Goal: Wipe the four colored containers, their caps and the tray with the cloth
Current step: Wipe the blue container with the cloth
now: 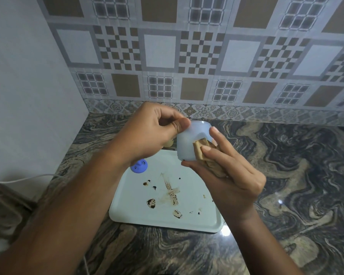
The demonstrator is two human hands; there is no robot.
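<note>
My left hand (147,133) pinches the pale blue container (187,144), my right hand (232,175) grips the cloth (200,148) against its side; best I rotate it slowly.

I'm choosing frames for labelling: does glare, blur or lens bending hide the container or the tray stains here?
Head view: no; the wall tiles bow from wide-angle bending; small glare spots lie on the counter right of the tray, off the stains; the left hand looks slightly soft at its fingertips; the container, cloth and stains read clearly.
</note>
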